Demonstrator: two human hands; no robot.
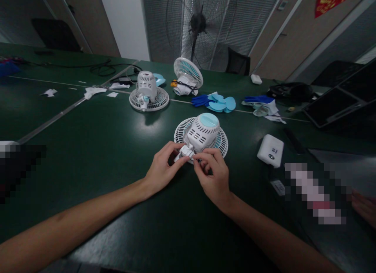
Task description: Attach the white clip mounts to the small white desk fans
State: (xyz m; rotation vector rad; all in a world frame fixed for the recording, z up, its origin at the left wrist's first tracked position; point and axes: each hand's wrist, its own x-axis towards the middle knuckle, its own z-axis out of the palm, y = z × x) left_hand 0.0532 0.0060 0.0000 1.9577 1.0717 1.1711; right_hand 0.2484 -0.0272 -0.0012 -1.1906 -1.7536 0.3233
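A small white fan (202, 134) with a light-blue cap lies grille-down on the green table in front of me. My left hand (164, 163) is closed, thumb and fingers pinching the white clip-like bracket (187, 151) at the near side of the fan's motor housing. Close beside it, my right hand (213, 173) has thumb and forefinger pinched together at the bracket's right side. Whatever sits between those right fingertips is too small to make out. The near rim of the grille is partly hidden by my hands.
Behind stand a second grille-down fan (147, 91) and a tilted fan (188, 77) with a dark cord. Light-blue fan blades (221, 103) lie by blue-and-white gloves (260, 102). A white box (270, 150) is at right, near another person's hand (364, 205). Paper scraps (94, 92) lie left.
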